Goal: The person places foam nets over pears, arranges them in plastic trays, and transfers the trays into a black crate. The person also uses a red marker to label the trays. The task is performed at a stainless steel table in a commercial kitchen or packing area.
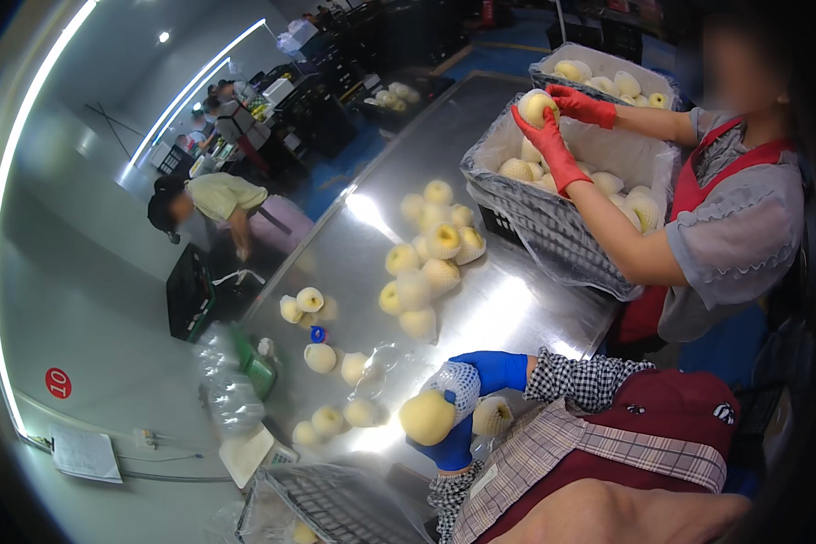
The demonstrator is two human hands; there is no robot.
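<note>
Both my hands wear blue gloves and are together over the near edge of the metal table. My left hand (pixel 451 449) cups a round, pale-yellow fruit (pixel 427 417) from below; it may be a pear or an apple. My right hand (pixel 493 370) grips the white foam net (pixel 460 385) around the fruit's other end, leaving the near end bare. A netted fruit (pixel 492 416) rests beside my wrists. Clear plastic film (pixel 387 367) lies just beyond my hands, near another netted fruit (pixel 355 368).
Netted fruits (pixel 440 275) are heaped mid-table (pixel 517 319). A co-worker's red-gloved hands (pixel 551 136) hold a fruit over a film-lined crate (pixel 551 224) at right. A blue tape roll (pixel 318 334), a scale (pixel 248 454) and a lined crate (pixel 340 503) are at left. Another person (pixel 224 204) bends beyond the table.
</note>
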